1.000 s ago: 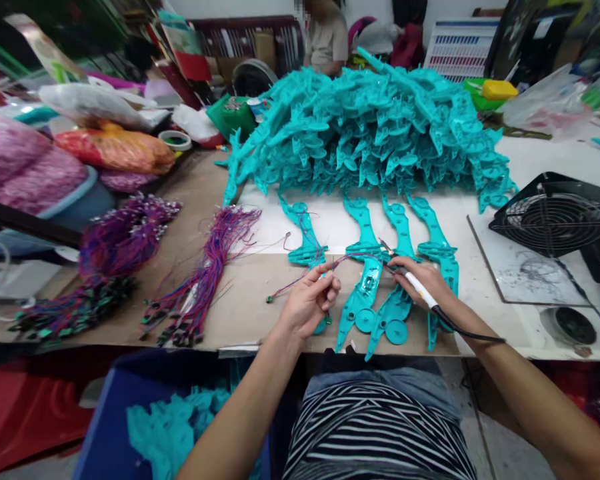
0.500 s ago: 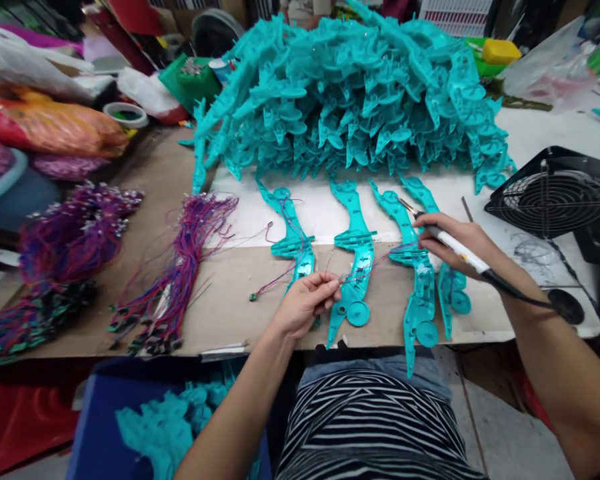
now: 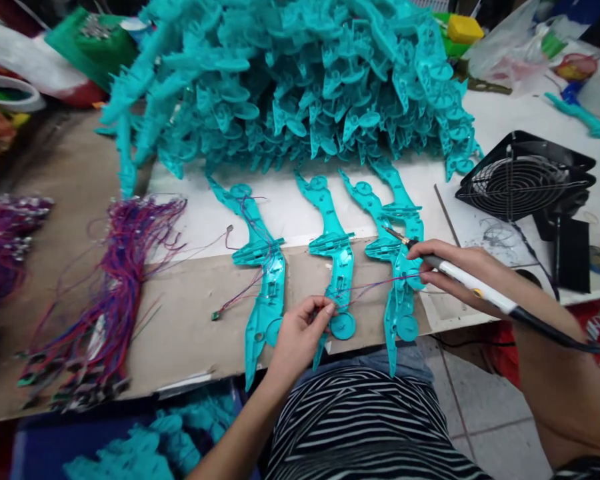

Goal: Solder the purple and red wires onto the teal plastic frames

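Note:
My left hand (image 3: 300, 331) is closed in a pinch on thin red and blue wires (image 3: 365, 288) that run right across the teal plastic parts. My right hand (image 3: 460, 273) grips a white-handled soldering iron (image 3: 467, 277); its metal tip points up-left over a teal part (image 3: 399, 293). Three other teal parts lie side by side at the table's front edge: one at left (image 3: 265, 280) with wires on it, one in the middle (image 3: 336, 260), and one behind the right part (image 3: 397, 197).
A big heap of teal plastic parts (image 3: 300, 80) fills the back of the table. Bundles of red and blue wires (image 3: 115, 280) lie at left. A black fan (image 3: 523, 177) stands at right. A blue bin with teal parts (image 3: 145, 447) sits below the table's edge.
The view has tilted down and shifted. My right hand with the iron came down and toward me onto the right part. My left hand stays pinched on the wires.

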`<action>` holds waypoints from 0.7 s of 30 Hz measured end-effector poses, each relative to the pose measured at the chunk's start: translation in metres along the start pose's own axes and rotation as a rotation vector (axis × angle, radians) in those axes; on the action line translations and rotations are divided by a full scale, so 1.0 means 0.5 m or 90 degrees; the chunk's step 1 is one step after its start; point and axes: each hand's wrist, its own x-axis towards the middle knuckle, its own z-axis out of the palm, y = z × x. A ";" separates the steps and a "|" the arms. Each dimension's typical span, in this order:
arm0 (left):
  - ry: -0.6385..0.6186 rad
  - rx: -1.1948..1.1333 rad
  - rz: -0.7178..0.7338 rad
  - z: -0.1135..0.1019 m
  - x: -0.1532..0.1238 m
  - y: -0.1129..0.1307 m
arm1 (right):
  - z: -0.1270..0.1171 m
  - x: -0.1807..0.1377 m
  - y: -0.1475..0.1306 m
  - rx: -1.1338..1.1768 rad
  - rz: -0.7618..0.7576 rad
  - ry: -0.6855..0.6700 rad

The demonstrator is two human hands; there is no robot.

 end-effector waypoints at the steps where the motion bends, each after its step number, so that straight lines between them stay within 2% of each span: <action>1: 0.012 -0.009 -0.005 0.005 -0.003 0.000 | -0.016 -0.007 -0.014 -0.027 -0.010 -0.006; 4: 0.053 -0.064 -0.029 0.017 -0.010 -0.002 | -0.053 0.023 -0.057 -0.111 -0.053 -0.014; 7: 0.084 -0.134 -0.052 0.021 -0.012 -0.002 | -0.056 0.121 -0.068 -0.226 -0.087 0.000; 11: 0.154 -0.214 -0.013 0.017 0.003 0.006 | 0.002 0.291 -0.031 -0.303 -0.155 -0.007; 14: 0.203 -0.228 0.038 0.013 0.022 0.013 | 0.061 0.362 -0.004 -0.281 -0.173 -0.028; 17: 0.196 -0.194 0.055 0.009 0.038 0.014 | 0.107 0.342 0.007 -0.210 -0.177 0.041; 21: 0.084 -0.073 0.059 0.007 0.051 0.012 | 0.149 0.223 0.028 -0.152 -0.143 0.142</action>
